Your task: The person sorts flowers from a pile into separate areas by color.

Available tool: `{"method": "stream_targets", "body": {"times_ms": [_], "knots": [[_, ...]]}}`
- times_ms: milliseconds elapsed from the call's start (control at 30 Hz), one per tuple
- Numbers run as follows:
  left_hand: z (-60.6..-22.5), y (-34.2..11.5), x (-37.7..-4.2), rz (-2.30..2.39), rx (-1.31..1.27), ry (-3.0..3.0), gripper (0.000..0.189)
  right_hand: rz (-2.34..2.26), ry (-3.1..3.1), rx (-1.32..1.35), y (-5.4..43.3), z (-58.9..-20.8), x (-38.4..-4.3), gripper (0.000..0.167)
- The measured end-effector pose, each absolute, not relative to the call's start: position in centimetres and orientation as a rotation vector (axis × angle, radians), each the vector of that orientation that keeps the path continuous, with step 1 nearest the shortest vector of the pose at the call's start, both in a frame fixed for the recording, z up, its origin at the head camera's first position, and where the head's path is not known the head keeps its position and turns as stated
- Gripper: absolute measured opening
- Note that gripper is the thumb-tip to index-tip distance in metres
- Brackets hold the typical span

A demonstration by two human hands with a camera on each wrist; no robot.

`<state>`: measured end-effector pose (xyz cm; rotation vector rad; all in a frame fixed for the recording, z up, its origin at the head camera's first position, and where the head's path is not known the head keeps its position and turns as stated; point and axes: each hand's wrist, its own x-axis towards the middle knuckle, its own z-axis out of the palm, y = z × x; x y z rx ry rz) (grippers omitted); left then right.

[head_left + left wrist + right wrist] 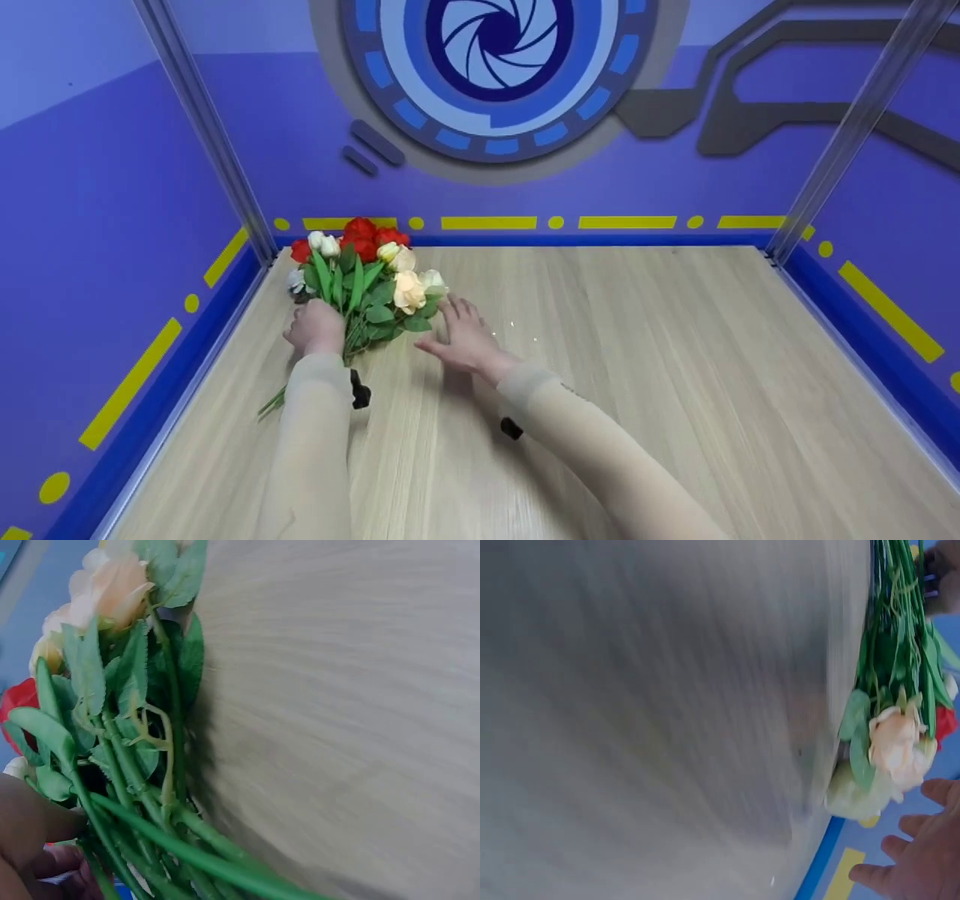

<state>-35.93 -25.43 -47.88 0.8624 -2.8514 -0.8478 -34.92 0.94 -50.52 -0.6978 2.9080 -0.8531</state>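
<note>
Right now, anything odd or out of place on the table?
Tiny pale specks on the table, just right of the right hand: odd on plain wood, maybe stray bits or glints, too small to tell. The bouquet shows no obvious damage.

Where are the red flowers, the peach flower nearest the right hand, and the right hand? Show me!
Red flowers (pixel 364 249): head view, petals of a middle bloom.
Peach flower (pixel 409 292): head view, middle of its petals.
Right hand (pixel 465 339): head view, back of the hand.
</note>
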Motion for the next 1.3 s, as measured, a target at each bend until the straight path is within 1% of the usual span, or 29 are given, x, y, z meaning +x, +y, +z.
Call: {"method": "stream_targets", "body": {"times_ms": [100,267,333,467,567,767,933,1033,1200,1300], "knots": [[-47.5,-25.6,-36.1,-0.855,0.863,-2.854,0.033,-0.859,2.899,-0.71,0.3,-50.9,-34.4,0.093],[-46.9,-25.8,-36.1,-0.923,0.873,-2.854,0.031,-0.871,2.891,-0.719,-0.3,-51.3,-34.0,0.086],[-46.8,-25.9,-36.1,-0.981,0.89,-2.833,0.032,-0.865,2.888,-0.722,-0.4,-51.4,-33.9,0.085],[-46.8,-26.0,-36.1,-1.089,0.94,-2.75,0.041,-0.883,2.868,-0.713,-0.4,-51.5,-33.8,0.083],[-46.9,-25.9,-36.1,-1.136,0.944,-2.703,0.042,-0.914,2.859,-0.702,-0.4,-51.6,-33.8,0.081],[-47.1,-26.0,-35.9,-1.292,0.891,-2.545,0.034,-0.912,2.855,-0.707,-0.4,-51.8,-33.8,0.08],[-46.4,-25.6,-35.9,-1.327,0.839,-2.458,0.034,-0.921,2.85,-0.703,-0.6,-51.8,-33.9,0.077],[-45.5,-24.7,-36.2,-1.367,0.818,-2.419,0.034,-0.997,2.837,-0.685,-0.8,-51.5,-34.0,0.067],[-44.3,-22.4,-37.1,-1.374,0.714,-2.393,0.035,-1.2,2.805,-0.718,-1.4,-51.0,-34.2,0.039],[-44.1,-20.8,-37.5,-1.353,0.637,-2.396,0.034,-1.33,2.746,-0.683,-1.7,-50.6,-34.3,0.029]]}}
